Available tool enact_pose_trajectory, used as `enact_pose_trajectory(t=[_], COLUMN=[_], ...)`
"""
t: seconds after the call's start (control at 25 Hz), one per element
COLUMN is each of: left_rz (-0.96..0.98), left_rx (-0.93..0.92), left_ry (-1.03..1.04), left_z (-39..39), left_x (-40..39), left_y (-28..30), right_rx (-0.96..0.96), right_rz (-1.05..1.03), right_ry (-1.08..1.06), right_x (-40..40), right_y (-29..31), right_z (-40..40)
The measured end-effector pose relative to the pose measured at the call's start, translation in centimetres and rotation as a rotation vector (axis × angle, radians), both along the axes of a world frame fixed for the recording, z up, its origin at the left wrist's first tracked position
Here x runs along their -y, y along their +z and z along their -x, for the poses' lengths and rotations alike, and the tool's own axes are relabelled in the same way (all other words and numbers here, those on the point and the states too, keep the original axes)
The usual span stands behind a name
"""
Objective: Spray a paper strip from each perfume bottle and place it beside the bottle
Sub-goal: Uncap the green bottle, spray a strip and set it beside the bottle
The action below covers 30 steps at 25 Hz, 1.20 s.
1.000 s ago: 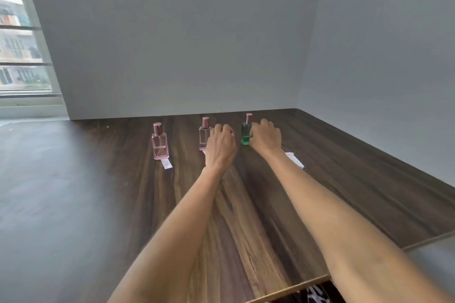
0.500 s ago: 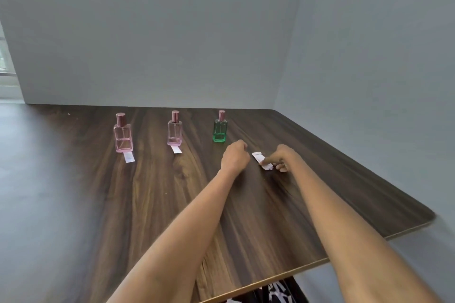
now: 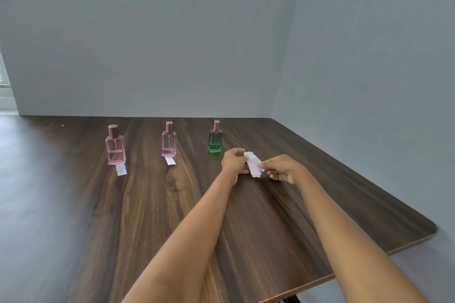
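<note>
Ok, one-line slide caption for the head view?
Both hands, left and right, hold paper strips near the green bottle, the only one lacking a strip.

A dark wood-grain worktop [image 3: 152, 216] fills the lower half of the view, its pale edge running along the near side from 6 o'clock up toward 4 o'clock, where the corner is rounded. A plain grey wall [image 3: 147, 37] stands behind it at 12 o'clock and meets a second grey wall [image 3: 374, 61] at 2 o'clock. A sliver of window frame [image 3: 4, 81] shows at 9 o'clock.
</note>
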<state>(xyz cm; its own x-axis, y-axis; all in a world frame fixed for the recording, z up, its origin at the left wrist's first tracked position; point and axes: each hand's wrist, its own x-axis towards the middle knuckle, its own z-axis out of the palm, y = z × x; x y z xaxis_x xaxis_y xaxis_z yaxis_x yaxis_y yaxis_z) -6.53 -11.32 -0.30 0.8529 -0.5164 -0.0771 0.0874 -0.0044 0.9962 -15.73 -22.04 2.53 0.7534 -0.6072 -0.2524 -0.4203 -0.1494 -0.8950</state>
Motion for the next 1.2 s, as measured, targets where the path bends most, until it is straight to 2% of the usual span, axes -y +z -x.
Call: enact_pose_trajectory(t=[0.2, 0.36, 0.44, 0.64, 0.76, 1.04, 1.2], left_rz=[0.021, 0.023, 0.036, 0.025, 0.028, 0.027, 0.015], left_rx=[-0.035, -0.087, -0.106, -0.121, -0.131, -0.138, -0.154], left_ry=[0.019, 0.040, 0.041, 0.016, 0.004, -0.006, -0.010], left_z=[-0.3, -0.5, -0.5, -0.5, -0.5, -0.2, -0.3], left_x=[-0.1, -0.2, -0.3, -0.3, -0.6, -0.8, -0.9], left_y=[-0.1, 0.0, 0.1, 0.2, 0.3, 0.5, 0.6], right_rx=[0.071, 0.151, 0.145, 0.114, 0.114, 0.070, 0.066], right_rz=[0.071, 0.011, 0.053, 0.379, 0.505, 1.129, 1.226], right_ry=[0.076, 0.184, 0.222, 0.175, 0.200, 0.157, 0.109], right_x=[0.2, -0.3, -0.7, -1.2, -1.3, -2.6, -3.2], right_y=[0.8, 1.2, 1.2, 0.0, -0.2, -1.2, -1.0], right_z=[0.0, -0.2, -0.4, -1.5, -1.4, -1.9, -2.0])
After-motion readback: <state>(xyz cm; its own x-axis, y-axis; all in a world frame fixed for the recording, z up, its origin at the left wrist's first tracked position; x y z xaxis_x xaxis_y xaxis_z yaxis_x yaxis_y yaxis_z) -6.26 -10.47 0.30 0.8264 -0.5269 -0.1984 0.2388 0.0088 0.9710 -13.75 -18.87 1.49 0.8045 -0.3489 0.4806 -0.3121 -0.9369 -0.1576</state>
